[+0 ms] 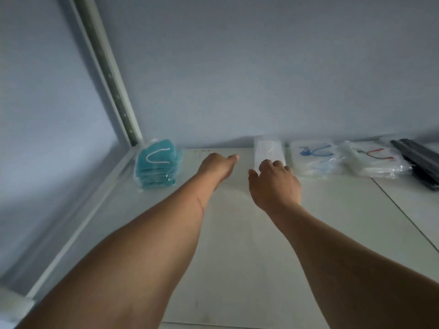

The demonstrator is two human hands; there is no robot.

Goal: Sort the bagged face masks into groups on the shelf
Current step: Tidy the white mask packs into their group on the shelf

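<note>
A stack of bagged teal masks (pixel 156 166) stands at the shelf's back left corner. A stack of bagged white masks (pixel 268 149) sits at the back centre. To its right lie bagged white masks with blue ear loops (pixel 313 157), then a pile with red ear loops (pixel 373 160). My left hand (pixel 217 165) reaches over bare shelf between the teal and white stacks, holding nothing. My right hand (pixel 273 184) has its loosely curled fingers at the front of the white stack; whether they grip a bag is unclear.
The white shelf board (pixel 237 245) runs toward me, with a seam on the right. A metal upright post (pixel 111 74) stands at the back left. A dark bagged pile (pixel 418 160) lies at the far right. The wall closes the back.
</note>
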